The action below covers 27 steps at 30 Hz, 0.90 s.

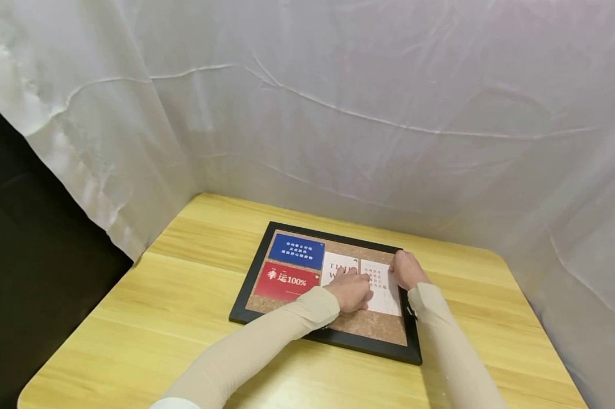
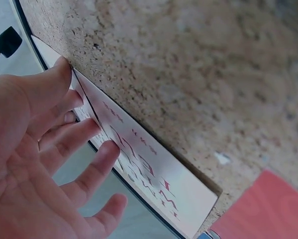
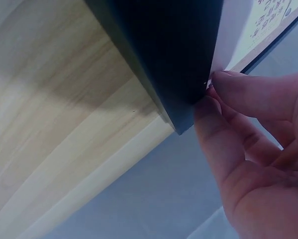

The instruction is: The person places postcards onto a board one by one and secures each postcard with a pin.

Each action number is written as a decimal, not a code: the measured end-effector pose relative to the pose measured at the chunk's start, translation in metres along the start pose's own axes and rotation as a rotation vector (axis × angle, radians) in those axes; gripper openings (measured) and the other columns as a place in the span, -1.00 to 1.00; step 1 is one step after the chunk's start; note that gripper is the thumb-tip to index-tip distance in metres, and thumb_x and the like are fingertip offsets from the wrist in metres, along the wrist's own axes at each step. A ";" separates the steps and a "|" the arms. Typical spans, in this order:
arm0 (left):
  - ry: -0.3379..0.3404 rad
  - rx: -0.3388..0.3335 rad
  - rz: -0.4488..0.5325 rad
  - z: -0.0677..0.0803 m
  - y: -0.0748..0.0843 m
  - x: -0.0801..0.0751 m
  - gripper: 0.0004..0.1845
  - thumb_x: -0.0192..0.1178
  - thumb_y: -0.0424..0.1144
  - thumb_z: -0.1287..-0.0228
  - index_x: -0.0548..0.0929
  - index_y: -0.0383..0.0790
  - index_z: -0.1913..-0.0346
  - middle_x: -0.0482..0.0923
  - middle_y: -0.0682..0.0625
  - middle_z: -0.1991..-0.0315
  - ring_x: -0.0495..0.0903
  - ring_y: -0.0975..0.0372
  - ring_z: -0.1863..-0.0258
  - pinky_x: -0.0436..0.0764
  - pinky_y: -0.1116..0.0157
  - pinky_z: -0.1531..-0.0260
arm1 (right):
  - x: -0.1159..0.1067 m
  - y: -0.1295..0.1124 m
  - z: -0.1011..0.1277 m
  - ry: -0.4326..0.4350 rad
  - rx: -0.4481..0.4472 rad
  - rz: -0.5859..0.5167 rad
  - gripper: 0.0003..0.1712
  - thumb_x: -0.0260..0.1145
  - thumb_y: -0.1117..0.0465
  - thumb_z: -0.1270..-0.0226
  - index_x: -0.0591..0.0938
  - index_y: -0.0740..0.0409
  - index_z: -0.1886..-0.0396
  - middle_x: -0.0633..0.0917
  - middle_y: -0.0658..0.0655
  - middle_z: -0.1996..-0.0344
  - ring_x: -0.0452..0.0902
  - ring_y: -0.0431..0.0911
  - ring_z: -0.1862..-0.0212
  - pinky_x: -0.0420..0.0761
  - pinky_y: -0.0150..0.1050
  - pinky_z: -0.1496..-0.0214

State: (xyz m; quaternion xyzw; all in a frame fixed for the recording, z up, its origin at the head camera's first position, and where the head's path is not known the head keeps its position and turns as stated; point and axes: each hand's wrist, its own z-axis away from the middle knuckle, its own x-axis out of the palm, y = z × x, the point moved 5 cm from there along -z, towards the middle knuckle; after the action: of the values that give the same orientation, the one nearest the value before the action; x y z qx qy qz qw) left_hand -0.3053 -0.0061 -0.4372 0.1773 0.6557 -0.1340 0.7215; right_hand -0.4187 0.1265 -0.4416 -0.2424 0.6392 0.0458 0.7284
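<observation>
A black-framed cork board (image 1: 369,325) lies on the table with cards on it. My left hand (image 1: 352,289) reaches over two white cards side by side; its fingers are spread and its fingertips rest at the seam between them. One is the "TIME" card (image 1: 334,264), and the other is the white card with small characters (image 1: 386,304). At that right card's upper right corner, beside the frame's inner edge, the thumb and index finger of my right hand (image 1: 408,270) pinch a tiny object. The fingertips hide most of it, so I cannot tell its kind.
On the board's left half, a blue card (image 1: 297,251) sits above a red card (image 1: 287,281). The wooden table (image 1: 159,307) stretches out around the board. Behind it hangs a pale cloth curtain (image 1: 338,159), with a dark area (image 1: 26,255) at the left.
</observation>
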 end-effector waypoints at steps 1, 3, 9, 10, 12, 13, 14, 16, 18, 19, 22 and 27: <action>0.002 -0.001 -0.001 0.000 0.000 -0.001 -0.77 0.40 0.04 -0.32 0.67 0.10 0.46 0.67 0.16 -0.06 0.52 0.20 0.07 0.48 0.15 -0.06 | -0.001 -0.001 0.000 0.004 -0.001 -0.001 -0.80 0.22 0.55 -0.28 0.76 0.42 0.25 0.78 0.41 0.08 0.72 0.21 0.02 0.72 0.02 -0.02; 0.006 -0.008 0.007 0.000 0.000 -0.001 -0.78 0.40 0.04 -0.32 0.68 0.10 0.44 0.66 0.16 -0.07 0.52 0.20 0.06 0.48 0.13 -0.10 | -0.002 -0.001 0.000 0.007 -0.004 0.000 -0.79 0.21 0.56 -0.28 0.77 0.42 0.24 0.78 0.42 0.07 0.72 0.22 0.02 0.71 0.02 -0.03; 0.000 -0.013 0.019 0.002 0.004 0.005 -0.82 0.41 0.03 -0.30 0.70 0.12 0.42 0.66 0.18 -0.05 0.52 0.20 0.04 0.47 0.11 -0.14 | 0.002 0.004 0.005 -0.015 -0.007 0.002 -0.76 0.20 0.56 -0.25 0.77 0.39 0.23 0.78 0.39 0.10 0.71 0.16 0.06 0.71 -0.01 0.01; 0.001 -0.010 0.008 0.003 0.004 0.006 -0.82 0.41 0.03 -0.30 0.70 0.13 0.42 0.66 0.18 -0.07 0.52 0.20 0.03 0.47 0.10 -0.15 | 0.003 0.004 0.006 -0.016 -0.012 0.000 -0.77 0.21 0.56 -0.25 0.77 0.38 0.23 0.78 0.39 0.11 0.71 0.16 0.06 0.72 -0.02 0.02; 0.002 -0.008 -0.011 0.005 0.005 0.007 -0.81 0.40 0.03 -0.31 0.68 0.12 0.43 0.65 0.19 -0.14 0.51 0.19 -0.03 0.47 0.07 -0.19 | 0.004 0.004 0.008 -0.015 -0.020 -0.013 -0.77 0.22 0.56 -0.24 0.77 0.38 0.25 0.79 0.38 0.13 0.71 0.14 0.09 0.72 -0.03 0.05; 0.001 -0.005 -0.024 0.005 0.006 0.007 -0.81 0.40 0.02 -0.31 0.69 0.12 0.43 0.63 0.19 -0.17 0.50 0.18 -0.07 0.46 0.06 -0.22 | 0.004 0.003 0.008 -0.008 -0.031 -0.019 -0.78 0.23 0.55 -0.23 0.77 0.37 0.27 0.79 0.37 0.15 0.71 0.12 0.12 0.72 -0.04 0.08; 0.003 -0.002 -0.035 0.005 0.006 0.007 -0.81 0.40 0.01 -0.31 0.69 0.12 0.44 0.63 0.19 -0.19 0.49 0.17 -0.10 0.45 0.05 -0.23 | 0.004 0.002 0.009 -0.002 -0.038 -0.025 -0.79 0.25 0.54 -0.23 0.78 0.35 0.29 0.80 0.34 0.19 0.71 0.09 0.17 0.72 -0.07 0.12; 0.008 0.002 -0.054 0.005 0.006 0.006 -0.82 0.40 -0.03 -0.30 0.71 0.11 0.45 0.61 0.17 -0.18 0.46 0.16 -0.13 0.43 0.05 -0.25 | 0.003 -0.001 0.010 0.012 -0.062 -0.032 -0.81 0.27 0.52 -0.24 0.79 0.31 0.38 0.81 0.27 0.31 0.66 0.01 0.31 0.67 -0.15 0.25; 0.016 0.002 -0.081 0.005 0.006 0.004 -0.84 0.39 -0.09 -0.31 0.72 0.10 0.45 0.61 0.16 -0.14 0.45 0.15 -0.13 0.43 0.08 -0.23 | 0.002 -0.006 0.010 0.026 -0.095 -0.032 -0.80 0.29 0.48 -0.26 0.78 0.27 0.48 0.79 0.18 0.46 0.55 -0.08 0.44 0.57 -0.23 0.36; 0.020 0.001 -0.092 0.005 0.006 0.003 -0.85 0.37 -0.12 -0.31 0.72 0.09 0.44 0.62 0.16 -0.12 0.45 0.16 -0.12 0.43 0.09 -0.21 | 0.002 -0.008 0.010 0.029 -0.109 -0.035 -0.79 0.30 0.46 -0.27 0.78 0.25 0.50 0.76 0.14 0.52 0.51 -0.11 0.49 0.53 -0.26 0.39; 0.026 -0.014 -0.110 0.004 0.006 -0.001 -0.90 0.32 -0.20 -0.33 0.75 0.08 0.35 0.65 0.18 -0.11 0.47 0.18 -0.10 0.42 0.10 -0.20 | 0.001 -0.012 0.011 0.025 -0.134 -0.052 -0.80 0.31 0.40 -0.32 0.79 0.25 0.47 0.71 0.08 0.57 0.43 -0.14 0.54 0.43 -0.30 0.43; 0.015 -0.023 -0.077 0.006 0.005 -0.004 -0.80 0.36 -0.12 -0.30 0.75 0.10 0.03 0.69 0.19 -0.15 0.52 0.19 -0.13 0.40 0.06 -0.27 | 0.001 -0.011 0.016 0.030 -0.119 -0.168 -0.82 0.35 0.33 -0.38 0.78 0.36 0.15 0.78 0.21 0.35 0.60 -0.07 0.36 0.60 -0.20 0.29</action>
State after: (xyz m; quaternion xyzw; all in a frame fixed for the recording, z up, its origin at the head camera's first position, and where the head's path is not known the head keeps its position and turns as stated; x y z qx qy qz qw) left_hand -0.2980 -0.0045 -0.4326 0.1445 0.6689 -0.1529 0.7129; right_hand -0.4001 0.1227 -0.4382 -0.3387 0.6237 0.0190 0.7042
